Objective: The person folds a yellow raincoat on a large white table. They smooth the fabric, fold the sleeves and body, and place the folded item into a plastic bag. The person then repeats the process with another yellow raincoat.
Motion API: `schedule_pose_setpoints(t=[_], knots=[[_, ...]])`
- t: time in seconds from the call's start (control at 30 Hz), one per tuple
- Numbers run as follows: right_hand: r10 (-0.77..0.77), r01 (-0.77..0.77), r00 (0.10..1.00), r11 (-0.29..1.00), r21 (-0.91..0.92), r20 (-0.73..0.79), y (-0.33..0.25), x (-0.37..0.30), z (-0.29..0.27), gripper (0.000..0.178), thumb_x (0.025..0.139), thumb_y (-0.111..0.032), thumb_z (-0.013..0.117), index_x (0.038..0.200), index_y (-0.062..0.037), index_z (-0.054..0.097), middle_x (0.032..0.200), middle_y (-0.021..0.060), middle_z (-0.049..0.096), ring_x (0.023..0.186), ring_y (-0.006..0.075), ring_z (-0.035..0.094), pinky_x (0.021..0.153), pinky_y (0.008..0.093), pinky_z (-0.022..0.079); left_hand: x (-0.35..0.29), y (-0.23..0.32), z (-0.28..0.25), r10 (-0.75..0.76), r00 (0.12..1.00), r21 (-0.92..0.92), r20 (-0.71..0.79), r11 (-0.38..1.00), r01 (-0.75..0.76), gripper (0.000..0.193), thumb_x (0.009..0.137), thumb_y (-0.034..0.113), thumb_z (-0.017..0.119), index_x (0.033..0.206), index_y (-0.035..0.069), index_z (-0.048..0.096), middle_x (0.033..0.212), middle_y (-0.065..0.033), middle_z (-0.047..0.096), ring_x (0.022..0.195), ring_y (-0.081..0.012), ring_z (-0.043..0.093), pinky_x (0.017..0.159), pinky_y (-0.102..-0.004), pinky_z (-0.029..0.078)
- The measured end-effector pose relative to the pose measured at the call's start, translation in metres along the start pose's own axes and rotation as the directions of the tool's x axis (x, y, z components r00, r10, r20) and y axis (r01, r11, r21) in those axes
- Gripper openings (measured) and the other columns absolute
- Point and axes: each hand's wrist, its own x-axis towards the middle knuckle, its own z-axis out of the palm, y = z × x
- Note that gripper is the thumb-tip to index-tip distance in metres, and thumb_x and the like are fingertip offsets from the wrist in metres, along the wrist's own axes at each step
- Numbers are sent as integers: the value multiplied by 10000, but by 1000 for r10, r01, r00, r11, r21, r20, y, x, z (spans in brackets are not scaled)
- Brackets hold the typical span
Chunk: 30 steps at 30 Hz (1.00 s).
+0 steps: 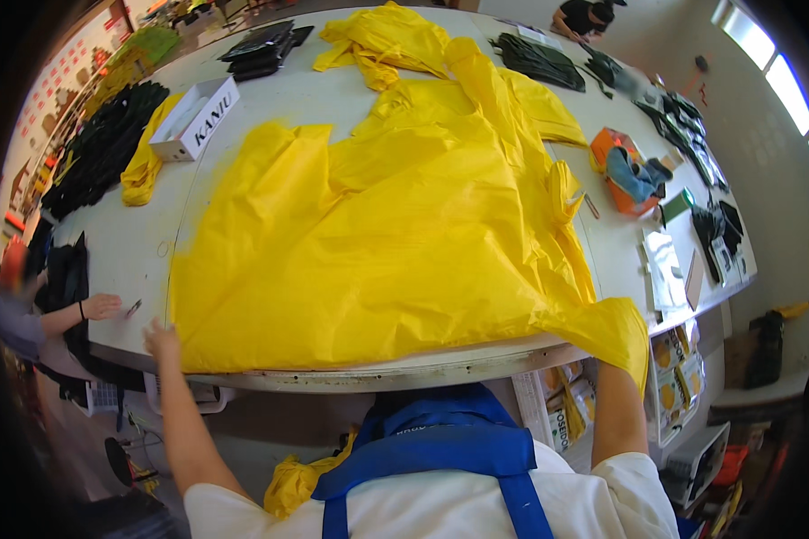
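Note:
A large, thin, shiny yellow garment (377, 251) lies spread and wrinkled over the table, its lower edge running along the table's near edge. At its near left corner, my left hand (161, 341) is closed on the edge of the fabric, slightly smeared. My right forearm (619, 409) reaches up under a flap of yellow fabric (609, 328) at the near right corner, which hides my right hand and its fingers. The garment's left edge is blurred by motion. More bunched yellow fabric (386, 40) lies at the far side.
A white box (195, 121) and black garments (108, 144) lie left. On the right are an orange box (634, 198) with blue cloth and a clear sheet (663, 269). A co-worker's hand (102, 306) is near the left edge; another person (586, 18) stands far back.

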Motion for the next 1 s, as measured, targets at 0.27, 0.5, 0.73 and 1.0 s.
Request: schedule_pose_setpoints(t=[0.27,0.5,0.73,1.0], knots=[[500,-61,636,792,-607,588,56,-114,17,349,910,-299,541,1166,-70,610,1167,189,607,1108,320,558,1009,405,379,-288,246,-42,894,354,-305,274,430,-850,656,888,464,523,1466,264,288,1553,-162,89,1400,-465,43,1099,-615,51],[-150,-80,700,955,286,698,-74,-24,11,335,848,-187,675,1152,-68,601,1179,115,611,1057,254,593,890,338,468,-306,255,-25,832,417,-287,365,527,-800,685,881,527,497,1474,273,267,1566,-142,16,1405,-461,-33,1092,-623,-13],[-24,108,959,952,-285,284,-22,160,147,543,757,-96,667,1265,-190,499,1450,174,309,1224,420,405,1005,475,400,-325,249,-23,811,438,-197,388,537,-820,704,855,553,507,1459,255,304,1562,-157,23,1397,-479,-27,1095,-616,14],[1,-17,1000,763,-647,-24,126,294,72,321,743,18,575,1037,-109,595,1185,158,563,1096,340,526,870,437,448,-300,264,-45,756,638,-547,145,599,-586,524,855,402,609,1292,128,515,1251,-187,496,1159,-375,458,991,-500,350]])
